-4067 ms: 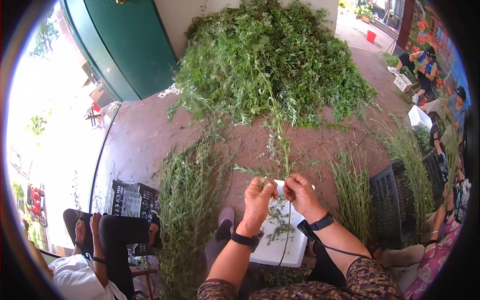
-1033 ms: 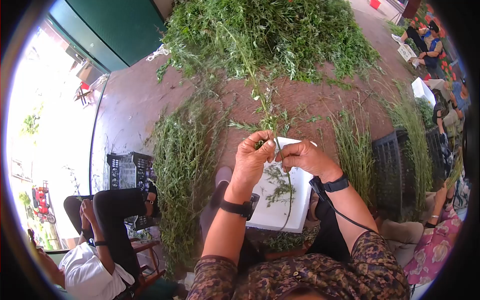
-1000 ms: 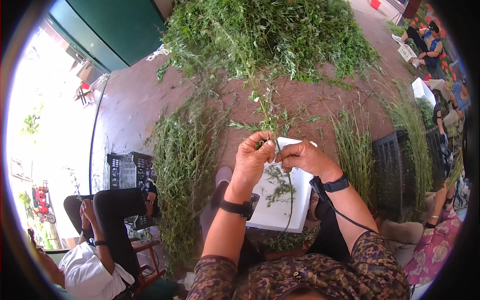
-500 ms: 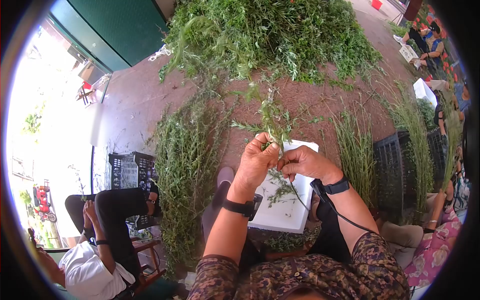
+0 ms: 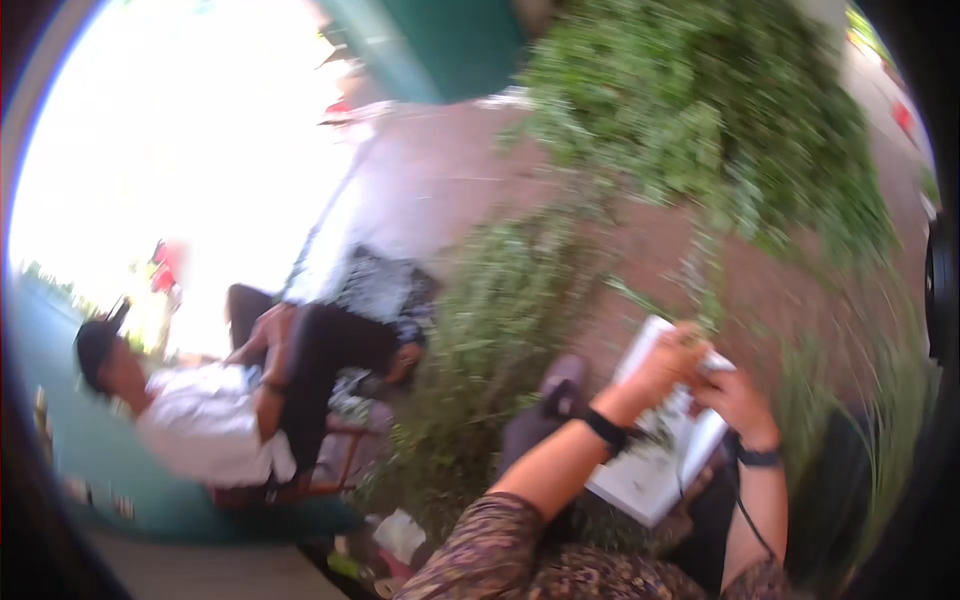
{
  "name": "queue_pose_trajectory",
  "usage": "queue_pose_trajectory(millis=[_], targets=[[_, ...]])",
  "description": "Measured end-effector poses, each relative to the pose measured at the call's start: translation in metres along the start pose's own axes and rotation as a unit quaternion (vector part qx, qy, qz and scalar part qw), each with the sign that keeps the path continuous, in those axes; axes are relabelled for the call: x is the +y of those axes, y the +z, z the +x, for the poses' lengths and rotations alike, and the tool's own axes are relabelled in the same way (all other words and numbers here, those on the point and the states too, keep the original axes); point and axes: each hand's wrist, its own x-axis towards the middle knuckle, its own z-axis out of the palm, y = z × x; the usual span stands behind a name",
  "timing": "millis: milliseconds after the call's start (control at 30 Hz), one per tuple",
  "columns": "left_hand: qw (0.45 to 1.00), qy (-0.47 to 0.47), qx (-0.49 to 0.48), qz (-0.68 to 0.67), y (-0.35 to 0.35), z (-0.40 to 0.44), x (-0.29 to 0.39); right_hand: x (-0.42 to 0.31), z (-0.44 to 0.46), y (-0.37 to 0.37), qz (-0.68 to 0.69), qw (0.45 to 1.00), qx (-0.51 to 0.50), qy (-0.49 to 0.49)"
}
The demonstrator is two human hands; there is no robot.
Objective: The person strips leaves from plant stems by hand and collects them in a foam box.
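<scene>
My left hand (image 5: 670, 362) is closed around a leafy green stem (image 5: 706, 275), whose top stretches up and away from me. Close beside it, my right hand (image 5: 735, 402) has its fingers bent in at the stem's lower part, smeared by motion. Beneath both hands lies a white tray (image 5: 632, 490) with some loose green leaves in it. Each wrist wears a black band.
A large heap of cut greenery (image 5: 700, 110) lies ahead. A longer pile of stems (image 5: 510, 310) is left of my legs, and more stems (image 5: 895, 400) stand at right. A seated person (image 5: 215, 410) in white is at left, near a crate (image 5: 375, 285).
My view has swung left and blurred, so the hands, tray and heaps now appear farther right. Both hands stay together at the stem.
</scene>
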Motion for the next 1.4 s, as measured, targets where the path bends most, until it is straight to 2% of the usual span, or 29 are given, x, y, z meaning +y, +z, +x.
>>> queue_pose_trajectory(millis=[67, 100, 133, 233, 367, 467, 567, 667, 733, 767, 800, 867, 933, 1000, 1067, 1133, 1400], targets=[[0.997, -0.008, 0.031, -0.071, 0.016, -0.006, 0.010, 0.005, 0.001, 0.002, 0.030, 0.999, 0.022, 0.009], [0.996, 0.004, 0.004, -0.085, 0.011, -0.003, 0.007, -0.001, 0.000, 0.009, 0.102, 0.993, 0.042, 0.031], [0.994, 0.009, -0.030, -0.100, 0.007, -0.001, 0.004, 0.002, 0.001, 0.011, 0.094, 0.995, 0.037, 0.021], [0.991, 0.030, -0.033, -0.129, 0.008, 0.003, 0.003, -0.002, 0.001, 0.019, 0.154, 0.985, 0.073, 0.008], [0.996, 0.041, 0.019, -0.078, 0.006, -0.001, 0.006, 0.004, 0.005, 0.018, 0.178, 0.978, 0.107, -0.015], [0.994, 0.014, 0.093, 0.049, 0.012, -0.005, 0.015, 0.002, 0.006, 0.020, 0.163, 0.979, 0.118, -0.022], [0.989, 0.080, 0.108, 0.060, 0.018, -0.007, 0.016, -0.007, 0.006, 0.023, 0.185, 0.974, 0.125, -0.030], [0.984, 0.057, 0.078, 0.147, 0.021, -0.018, 0.030, -0.008, 0.005, 0.023, 0.197, 0.969, 0.146, -0.032], [0.976, 0.161, 0.074, 0.123, 0.019, -0.008, 0.009, -0.003, 0.007, 0.024, 0.189, 0.969, 0.160, -0.020], [0.971, 0.185, 0.066, 0.134, 0.012, 0.000, -0.003, 0.000, 0.009, 0.022, 0.178, 0.969, 0.172, -0.003], [0.977, 0.122, 0.068, 0.162, 0.009, 0.001, -0.002, -0.010, 0.007, 0.024, 0.164, 0.970, 0.178, 0.004], [0.996, 0.060, 0.019, 0.056, 0.013, -0.002, 0.003, -0.001, 0.007, 0.017, 0.186, 0.971, 0.147, 0.021], [0.993, 0.063, -0.078, 0.068, 0.017, -0.008, 0.003, 0.006, 0.012, 0.005, 0.322, 0.931, 0.168, -0.023], [0.961, 0.152, -0.005, 0.232, 0.019, -0.008, -0.009, -0.002, 0.007, -0.012, 0.317, 0.927, 0.200, -0.014], [0.995, 0.028, -0.007, 0.101, 0.022, -0.016, 0.013, -0.001, 0.005, -0.014, 0.333, 0.923, 0.193, -0.003], [1.000, 0.021, -0.018, 0.000, 0.023, -0.013, 0.025, 0.002, 0.004, -0.014, 0.328, 0.934, 0.140, -0.008], [0.999, 0.027, -0.019, -0.031, 0.019, -0.010, 0.026, 0.000, -0.001, -0.008, 0.270, 0.963, 0.013, -0.010]])
